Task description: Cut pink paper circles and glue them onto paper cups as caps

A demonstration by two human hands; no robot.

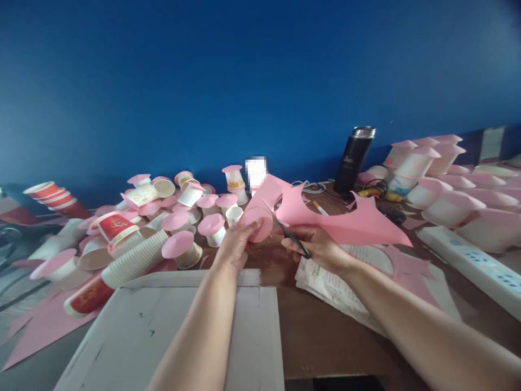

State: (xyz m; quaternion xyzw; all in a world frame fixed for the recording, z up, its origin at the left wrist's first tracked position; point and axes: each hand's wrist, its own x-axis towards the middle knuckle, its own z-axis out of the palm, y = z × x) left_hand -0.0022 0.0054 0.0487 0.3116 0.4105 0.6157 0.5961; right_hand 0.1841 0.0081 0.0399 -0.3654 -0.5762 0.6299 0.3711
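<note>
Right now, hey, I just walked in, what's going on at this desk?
A person's left hand holds a pink paper circle, while the right hand holds dark scissors close beside it. A pink sheet with curved cutouts lies just beyond the right hand. Paper cups, many topped with pink discs, crowd both sides.

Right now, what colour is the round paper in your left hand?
The round paper is pink; the head view shows it.
</note>
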